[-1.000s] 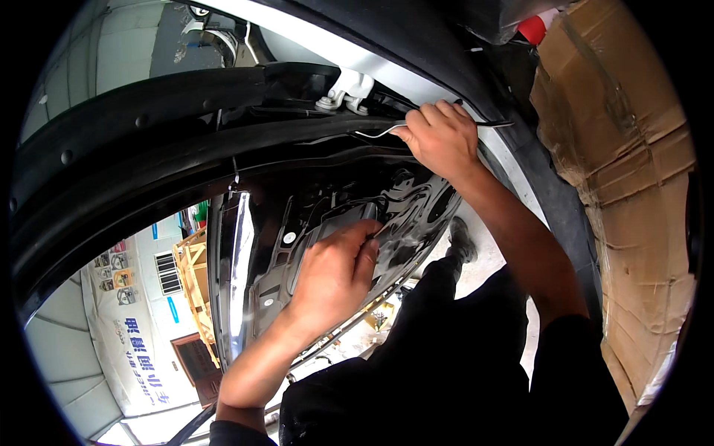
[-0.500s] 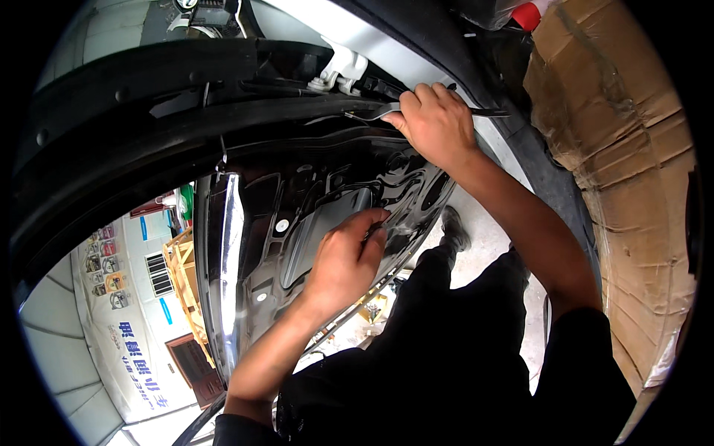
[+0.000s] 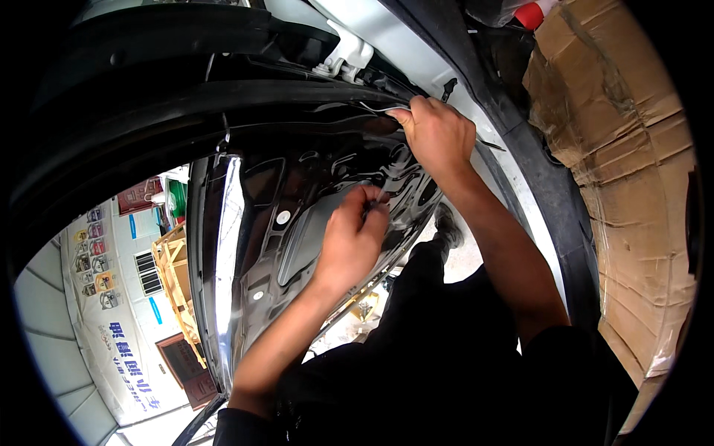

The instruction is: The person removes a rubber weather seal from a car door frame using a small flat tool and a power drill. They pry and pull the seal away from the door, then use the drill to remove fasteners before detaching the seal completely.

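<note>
A black car door [image 3: 260, 178] with bare, shiny inner metal stands open on my left. My right hand [image 3: 442, 137] is wrapped round a slim metal pry tool [image 3: 491, 145]. The tool's thin front end reaches out past my thumb, by the black rubber seal [image 3: 282, 93] along the door's edge. Below it, my left hand [image 3: 353, 238] is closed in front of the door's inner metal, thumb against curled fingers. What it pinches, if anything, is too small and blurred to name.
A white door hinge [image 3: 349, 56] sits above the seal, beside the white body frame [image 3: 416, 56]. Brown cardboard [image 3: 610, 149] covers the right side. Beyond the door are a wooden frame [image 3: 175, 275] and a printed banner [image 3: 111, 349]. My legs and a shoe [image 3: 446, 227] show below.
The pry tool has turned, its rear end now slanting down to the right. My right hand has shifted slightly down. My left hand has moved a little up, and the view has shifted.
</note>
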Motion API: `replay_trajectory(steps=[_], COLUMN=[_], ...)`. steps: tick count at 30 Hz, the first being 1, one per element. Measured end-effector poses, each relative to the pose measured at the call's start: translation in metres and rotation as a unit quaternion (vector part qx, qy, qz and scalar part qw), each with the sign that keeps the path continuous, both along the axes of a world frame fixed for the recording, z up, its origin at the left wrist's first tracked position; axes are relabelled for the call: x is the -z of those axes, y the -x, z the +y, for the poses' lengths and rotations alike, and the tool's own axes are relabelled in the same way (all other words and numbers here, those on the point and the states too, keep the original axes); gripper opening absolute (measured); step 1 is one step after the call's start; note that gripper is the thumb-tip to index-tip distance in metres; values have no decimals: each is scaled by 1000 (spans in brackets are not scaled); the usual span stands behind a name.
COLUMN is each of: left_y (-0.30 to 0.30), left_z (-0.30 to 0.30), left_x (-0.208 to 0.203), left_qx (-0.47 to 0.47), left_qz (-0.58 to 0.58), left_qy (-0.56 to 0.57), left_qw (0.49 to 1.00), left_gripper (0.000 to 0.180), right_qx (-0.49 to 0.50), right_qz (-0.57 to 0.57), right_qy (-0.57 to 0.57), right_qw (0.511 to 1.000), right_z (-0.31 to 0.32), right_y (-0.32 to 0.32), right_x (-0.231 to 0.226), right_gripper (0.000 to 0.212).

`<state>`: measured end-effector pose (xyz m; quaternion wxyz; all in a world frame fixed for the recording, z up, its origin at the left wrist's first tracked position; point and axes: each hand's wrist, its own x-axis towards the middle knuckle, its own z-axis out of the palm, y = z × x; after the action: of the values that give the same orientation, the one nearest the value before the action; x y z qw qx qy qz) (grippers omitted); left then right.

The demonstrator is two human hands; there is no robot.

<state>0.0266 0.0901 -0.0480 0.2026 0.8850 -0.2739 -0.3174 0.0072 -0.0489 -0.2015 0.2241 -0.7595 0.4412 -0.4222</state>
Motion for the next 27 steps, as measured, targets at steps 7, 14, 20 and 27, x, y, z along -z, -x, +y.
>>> replay_trajectory(steps=[7, 14, 20, 27], left_y=[-3, -8, -8, -8], left_z=[-16, -5, 31, 55], left_x=[19, 22, 20, 26], left_qx=[103, 97, 118, 100], left_qz=[-141, -43, 11, 40], left_qy=[87, 88, 3, -55], left_qw=[981, 990, 993, 993], left_gripper=[25, 34, 28, 26], right_qx=[-36, -105, -130, -163], right_qz=[6, 30, 22, 24], right_qy=[-166, 115, 143, 179], right_qw=[985, 987, 981, 970], right_z=[20, -29, -41, -60], right_y=[16, 41, 30, 25], right_x=[8, 15, -1, -2], right_gripper=[49, 32, 31, 30])
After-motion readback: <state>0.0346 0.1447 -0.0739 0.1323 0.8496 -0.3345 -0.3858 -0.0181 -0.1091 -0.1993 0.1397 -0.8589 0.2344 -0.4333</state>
